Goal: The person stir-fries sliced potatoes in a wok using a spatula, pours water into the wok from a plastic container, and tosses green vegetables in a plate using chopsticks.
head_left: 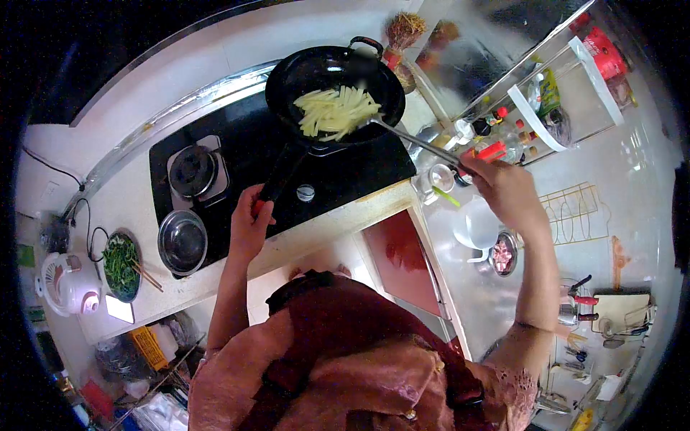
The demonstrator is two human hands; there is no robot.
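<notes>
A black wok (284,79) sits over the right side of the black stove (359,172), with pale yellow cut strips (334,111), perhaps potato, heaped in it. My left hand (250,219) is closed around the wok's long handle (282,172). In my right hand (507,192) is a long metal spatula (420,142), gripped by its red end. The spatula's head reaches into the wok at the right edge of the strips and is partly hidden among them.
Left of the wok are a bare burner (192,171), a metal bowl (182,242), a dish of green vegetables (121,266) with chopsticks, and a white rice cooker (68,284). Sauce bottles (514,144), a white bowl (476,224) and a bowl of meat (503,255) stand right.
</notes>
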